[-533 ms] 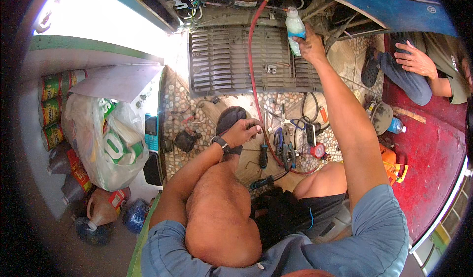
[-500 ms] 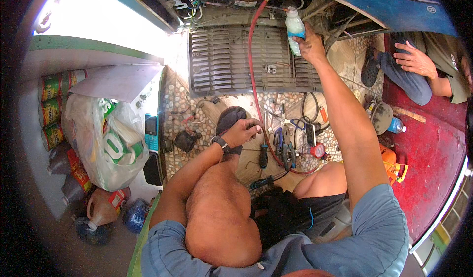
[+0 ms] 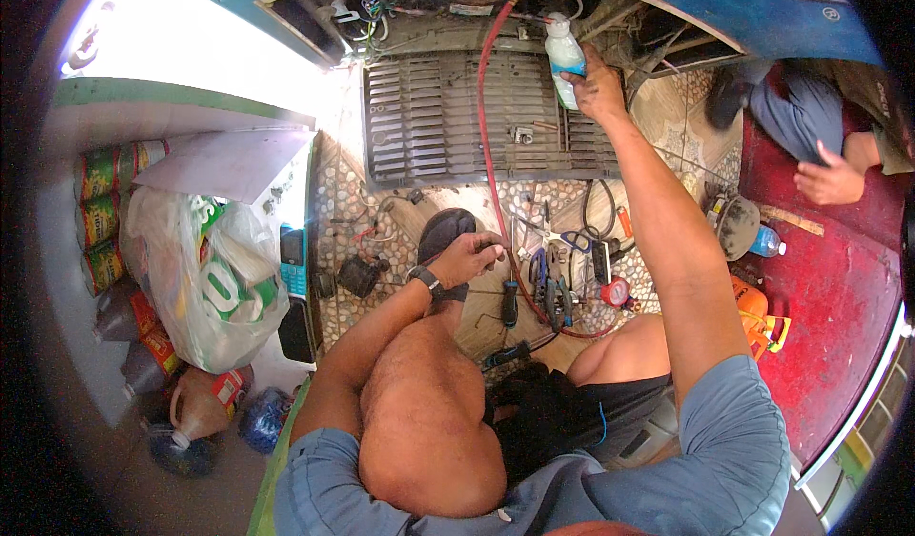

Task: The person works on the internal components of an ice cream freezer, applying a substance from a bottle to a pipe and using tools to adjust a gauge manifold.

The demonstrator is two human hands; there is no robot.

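My right hand [image 3: 599,90] reaches far forward, fingers wrapped round a white plastic bottle [image 3: 564,58] with a blue label. The bottle leans slightly left, its top at the lower opening of a blue machine cabinet [image 3: 658,17]. A thin red line meets the bottle's top. My left hand [image 3: 467,259] hangs beyond my bent knee, wrist watch on, with its fingers curled together; I cannot make out whether anything is in them. Just right of it runs a red hose [image 3: 487,136], from the cabinet down to a red pressure gauge [image 3: 616,292] on the floor.
A slatted dark grille panel [image 3: 429,117] lies before the cabinet with small parts on it. Pliers [image 3: 557,298], a screwdriver [image 3: 510,303] and scissors [image 3: 550,236] lie on the pebbled floor. Left stands a plastic bag [image 3: 205,279]; at right a person [image 3: 829,174] sits near a blue-tinted bottle [image 3: 766,242].
The bottle and my right hand have shifted slightly left. The other person's hand has lowered from the knee, and their leg has moved. My left hand stays in place.
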